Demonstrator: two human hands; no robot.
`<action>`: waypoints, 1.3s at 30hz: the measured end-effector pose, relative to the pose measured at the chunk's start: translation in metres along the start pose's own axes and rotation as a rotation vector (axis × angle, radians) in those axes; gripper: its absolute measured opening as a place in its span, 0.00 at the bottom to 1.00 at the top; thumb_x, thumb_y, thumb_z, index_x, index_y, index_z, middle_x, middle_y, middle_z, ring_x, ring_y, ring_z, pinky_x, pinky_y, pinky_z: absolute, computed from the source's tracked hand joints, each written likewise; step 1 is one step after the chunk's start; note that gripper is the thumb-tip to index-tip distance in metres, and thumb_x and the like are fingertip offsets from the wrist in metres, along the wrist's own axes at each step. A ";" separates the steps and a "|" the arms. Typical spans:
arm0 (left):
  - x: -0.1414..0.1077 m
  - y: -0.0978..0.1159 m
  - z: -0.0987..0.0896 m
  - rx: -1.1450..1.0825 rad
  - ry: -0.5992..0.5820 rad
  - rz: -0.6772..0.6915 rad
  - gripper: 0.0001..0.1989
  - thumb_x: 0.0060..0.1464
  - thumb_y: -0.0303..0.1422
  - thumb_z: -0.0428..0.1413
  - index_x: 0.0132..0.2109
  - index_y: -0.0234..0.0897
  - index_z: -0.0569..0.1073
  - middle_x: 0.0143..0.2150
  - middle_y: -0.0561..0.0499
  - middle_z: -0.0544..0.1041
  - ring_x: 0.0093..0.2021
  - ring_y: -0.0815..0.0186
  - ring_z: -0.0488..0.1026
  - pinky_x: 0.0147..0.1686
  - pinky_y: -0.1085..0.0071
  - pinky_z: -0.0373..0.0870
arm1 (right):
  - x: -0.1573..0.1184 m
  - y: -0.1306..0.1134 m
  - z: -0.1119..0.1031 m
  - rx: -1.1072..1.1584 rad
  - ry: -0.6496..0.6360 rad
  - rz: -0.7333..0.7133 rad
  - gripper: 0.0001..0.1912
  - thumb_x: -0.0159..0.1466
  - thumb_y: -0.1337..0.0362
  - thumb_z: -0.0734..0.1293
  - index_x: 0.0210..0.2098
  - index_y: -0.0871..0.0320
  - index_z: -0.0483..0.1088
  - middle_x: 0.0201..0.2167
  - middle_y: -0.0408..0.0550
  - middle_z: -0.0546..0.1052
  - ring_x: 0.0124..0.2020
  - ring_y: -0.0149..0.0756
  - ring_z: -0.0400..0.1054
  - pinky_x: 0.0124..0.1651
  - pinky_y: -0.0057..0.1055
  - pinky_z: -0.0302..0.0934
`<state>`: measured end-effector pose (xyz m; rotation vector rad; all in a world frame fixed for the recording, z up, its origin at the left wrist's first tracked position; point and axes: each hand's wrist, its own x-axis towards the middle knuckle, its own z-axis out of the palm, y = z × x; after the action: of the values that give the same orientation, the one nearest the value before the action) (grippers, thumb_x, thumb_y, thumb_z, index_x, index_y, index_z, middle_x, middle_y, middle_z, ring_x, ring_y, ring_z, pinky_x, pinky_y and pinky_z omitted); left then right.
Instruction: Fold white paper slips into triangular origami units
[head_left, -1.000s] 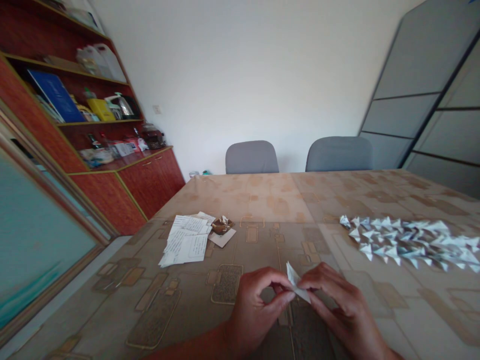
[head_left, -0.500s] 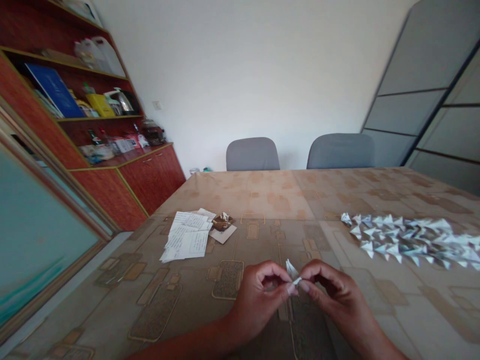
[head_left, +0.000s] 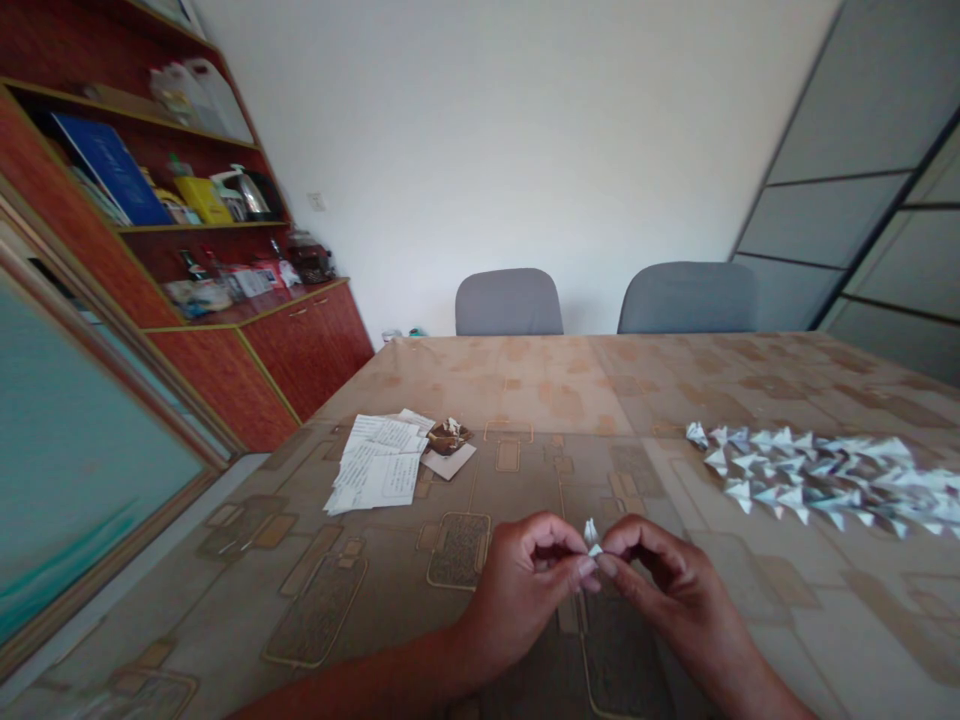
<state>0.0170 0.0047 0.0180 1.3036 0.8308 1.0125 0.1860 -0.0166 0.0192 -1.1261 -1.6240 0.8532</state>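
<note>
Between my fingertips is a small piece of folded white paper (head_left: 591, 535), its narrow points sticking up. My left hand (head_left: 529, 580) pinches it from the left with thumb and forefinger. From the other side, my right hand (head_left: 664, 580) grips it the same way. Fingertips cover the lower part of the paper. Rows of small folded paper pieces (head_left: 817, 475) stand on the table to the right. A stack of printed paper slips (head_left: 379, 465) lies to the left, beside a brown and white paper piece (head_left: 450, 440).
A patterned cloth covers the table (head_left: 525, 380). Two grey chairs (head_left: 510, 302) stand behind its far edge. On the left is a red-brown shelf cabinet (head_left: 285, 345) holding bottles, a kettle (head_left: 253, 192) and a blue folder (head_left: 112, 170). Grey panelled doors (head_left: 832, 220) are at the right.
The folded paper has turned slightly between my fingers, so its points now rise more upright and closer together. Both hands keep their pinch. The camera view has shifted a little.
</note>
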 end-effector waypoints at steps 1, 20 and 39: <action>0.001 0.001 0.000 -0.015 -0.003 -0.014 0.10 0.49 0.36 0.62 0.29 0.33 0.72 0.24 0.51 0.75 0.26 0.67 0.75 0.29 0.73 0.68 | 0.000 0.000 0.000 0.029 -0.005 0.021 0.10 0.62 0.60 0.67 0.26 0.57 0.71 0.22 0.43 0.75 0.26 0.34 0.70 0.31 0.27 0.64; 0.003 0.001 0.000 -0.131 -0.020 -0.105 0.15 0.48 0.39 0.64 0.29 0.32 0.70 0.24 0.51 0.75 0.24 0.69 0.73 0.25 0.75 0.65 | 0.000 0.008 0.002 0.128 -0.003 0.116 0.12 0.62 0.56 0.68 0.26 0.57 0.71 0.22 0.42 0.74 0.26 0.33 0.68 0.31 0.27 0.63; 0.003 -0.001 0.001 0.001 0.018 -0.068 0.09 0.49 0.33 0.59 0.28 0.32 0.68 0.23 0.53 0.72 0.22 0.71 0.71 0.24 0.76 0.64 | 0.001 0.017 0.006 0.188 -0.011 0.154 0.12 0.61 0.54 0.68 0.32 0.57 0.67 0.25 0.43 0.71 0.27 0.34 0.67 0.31 0.29 0.61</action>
<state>0.0194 0.0070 0.0172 1.2604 0.8840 0.9714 0.1851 -0.0099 0.0029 -1.1246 -1.4457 1.0904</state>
